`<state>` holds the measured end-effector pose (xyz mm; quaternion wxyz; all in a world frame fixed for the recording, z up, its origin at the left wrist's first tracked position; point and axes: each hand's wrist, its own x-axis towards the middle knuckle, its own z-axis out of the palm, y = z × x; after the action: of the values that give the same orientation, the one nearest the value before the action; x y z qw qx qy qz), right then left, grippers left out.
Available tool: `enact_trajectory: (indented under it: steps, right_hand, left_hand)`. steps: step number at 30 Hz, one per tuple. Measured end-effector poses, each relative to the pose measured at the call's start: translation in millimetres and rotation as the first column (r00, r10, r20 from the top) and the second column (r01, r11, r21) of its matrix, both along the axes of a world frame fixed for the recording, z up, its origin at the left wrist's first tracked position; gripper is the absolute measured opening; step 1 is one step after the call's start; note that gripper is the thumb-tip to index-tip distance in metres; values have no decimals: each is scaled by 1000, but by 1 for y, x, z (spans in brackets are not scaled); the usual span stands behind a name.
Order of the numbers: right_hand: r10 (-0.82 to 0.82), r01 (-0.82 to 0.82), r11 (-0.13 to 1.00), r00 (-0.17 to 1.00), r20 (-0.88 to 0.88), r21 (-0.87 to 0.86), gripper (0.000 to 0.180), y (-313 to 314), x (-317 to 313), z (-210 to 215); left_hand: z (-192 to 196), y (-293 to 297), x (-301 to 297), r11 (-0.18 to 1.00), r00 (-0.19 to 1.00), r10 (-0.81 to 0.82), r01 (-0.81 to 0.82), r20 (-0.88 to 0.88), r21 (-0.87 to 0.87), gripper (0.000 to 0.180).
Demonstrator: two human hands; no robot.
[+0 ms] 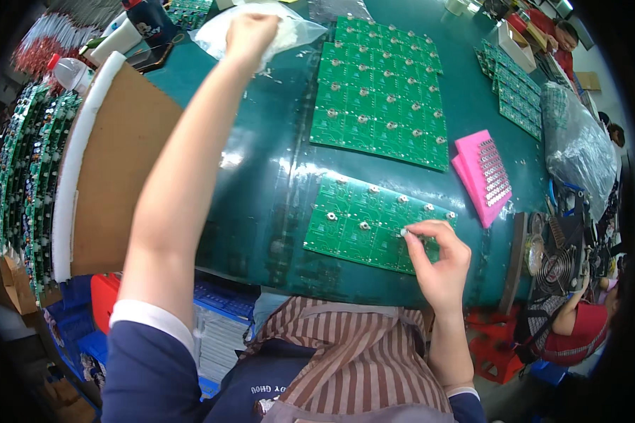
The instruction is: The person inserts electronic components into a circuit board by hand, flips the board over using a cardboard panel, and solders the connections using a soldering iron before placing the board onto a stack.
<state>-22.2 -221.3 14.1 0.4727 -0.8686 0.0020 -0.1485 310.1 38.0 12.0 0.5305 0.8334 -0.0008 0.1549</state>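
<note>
flat green circuit board (382,213) with small parts (365,225)

You have a bare lane on the tabletop (254,194) running in from its near edge, between your left forearm (190,162) and the near green board (356,211), with the plastic bag (212,35) blocking the far edge. The upright brown panel (127,155) bars the left edge. A narrow gap separates near board and far boards (377,106), with pink foam (481,176) at its right end.

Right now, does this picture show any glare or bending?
Head view: pale glare streaks the green tabletop beyond the near circuit board; head view: the white edging of the brown panel bows, probably from fisheye distortion.
</note>
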Motion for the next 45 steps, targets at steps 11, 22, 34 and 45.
enact_trajectory:
  steps: [11, 22, 34, 45]
  right_hand:
    - [29, -43, 989, 994, -103, -140, 8, -5, 8, 4]
    - [47, -63, 973, 996, -77, -222, 7, 0, 12, 0]
    - [24, -7, 970, 997, 68, -243, 6, 6, 5, -13]
    - [52, 60, 882, 973, 223, -467, 11, 13, -8, -26]
  left_hand:
    - [-45, 48, 96, 842, 985, -71, 142, -155, 521, 38]
    - [43, 35, -40, 837, 998, -46, 58, -36, 544, 31]
    - [74, 164, -300, 150, 299, 257, -952, 919, 268, 20]
    - [68, 127, -324, 94, 521, 278, -851, 807, 517, 29]
